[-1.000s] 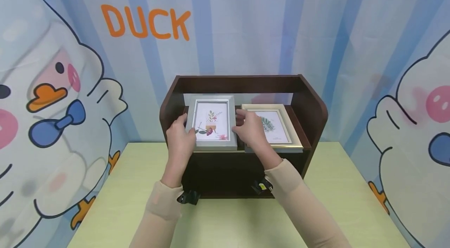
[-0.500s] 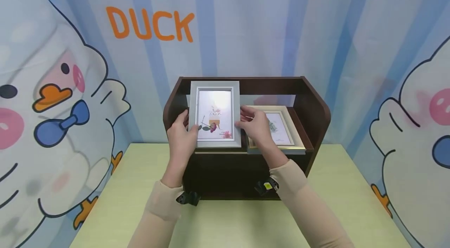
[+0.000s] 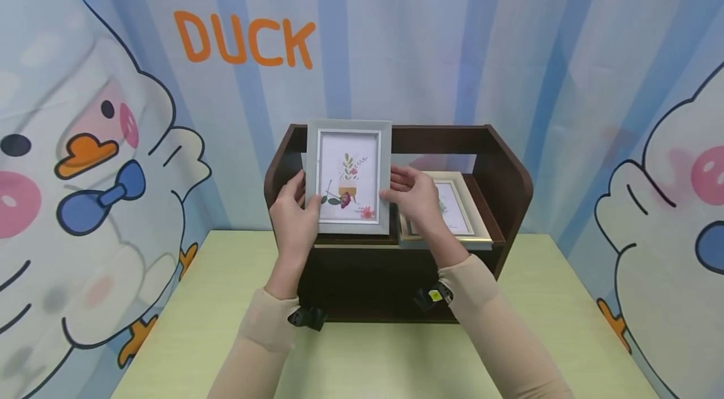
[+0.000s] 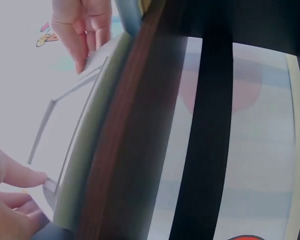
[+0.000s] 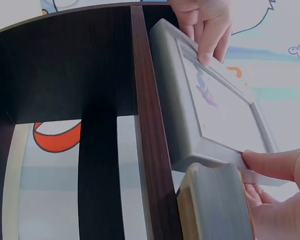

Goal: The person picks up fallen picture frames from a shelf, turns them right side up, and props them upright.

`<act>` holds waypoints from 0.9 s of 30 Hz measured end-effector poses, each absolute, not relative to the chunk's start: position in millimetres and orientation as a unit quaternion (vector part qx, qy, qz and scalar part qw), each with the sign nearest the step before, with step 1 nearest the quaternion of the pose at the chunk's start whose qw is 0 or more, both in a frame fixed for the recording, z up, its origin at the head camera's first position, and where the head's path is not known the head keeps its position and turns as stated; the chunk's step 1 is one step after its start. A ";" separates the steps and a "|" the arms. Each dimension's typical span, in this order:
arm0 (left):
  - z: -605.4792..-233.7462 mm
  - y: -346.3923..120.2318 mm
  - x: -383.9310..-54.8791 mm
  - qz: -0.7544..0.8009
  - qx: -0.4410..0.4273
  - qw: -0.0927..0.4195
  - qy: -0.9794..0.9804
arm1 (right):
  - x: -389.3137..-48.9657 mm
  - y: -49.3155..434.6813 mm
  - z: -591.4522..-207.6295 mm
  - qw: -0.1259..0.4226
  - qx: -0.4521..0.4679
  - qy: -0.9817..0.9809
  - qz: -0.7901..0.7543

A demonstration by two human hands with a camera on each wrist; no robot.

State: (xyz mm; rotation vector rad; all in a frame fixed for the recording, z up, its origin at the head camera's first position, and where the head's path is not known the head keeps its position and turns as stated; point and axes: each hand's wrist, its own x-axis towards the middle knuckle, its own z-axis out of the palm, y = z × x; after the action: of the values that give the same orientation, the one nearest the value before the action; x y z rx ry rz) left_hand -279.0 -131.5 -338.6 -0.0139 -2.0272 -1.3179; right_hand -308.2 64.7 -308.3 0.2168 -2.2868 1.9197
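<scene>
Curtain (image 3: 407, 41) reads "DUCK"; left hand (image 3: 295, 213) + right hand (image 3: 418, 198) pinch grey frame (image 3: 355, 179) by sides, latter hides part of cream frame (image 3: 465, 209)

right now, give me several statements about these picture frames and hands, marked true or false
The left hand and right hand hold the gray picture frame by opposite sides. True.
The gray picture frame lies flat. False: it is tilted up.
The cream picture frame lies on the dark brown shelf. True.
In the head view, the cream picture frame is left of the gray one. False: it is on the right.
</scene>
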 end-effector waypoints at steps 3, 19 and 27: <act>-341.2 -131.0 -281.9 -0.510 -0.015 0.371 -0.776 | -309.2 65.9 -307.5 0.075 0.076 -0.754 0.648; -344.3 -129.7 -287.1 -0.504 -0.018 0.388 -0.771 | -310.5 64.4 -310.2 0.103 0.096 -0.734 0.665; -344.8 -129.9 -287.0 -0.490 0.006 0.367 -0.791 | -309.5 64.1 -314.7 0.111 0.106 -0.723 0.674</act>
State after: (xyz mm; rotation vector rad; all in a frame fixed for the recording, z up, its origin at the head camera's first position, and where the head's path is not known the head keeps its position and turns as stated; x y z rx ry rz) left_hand -287.0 -129.9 -344.8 0.0148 -2.0309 -1.2589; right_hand -309.5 64.1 -314.7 0.3128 -2.1227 1.9805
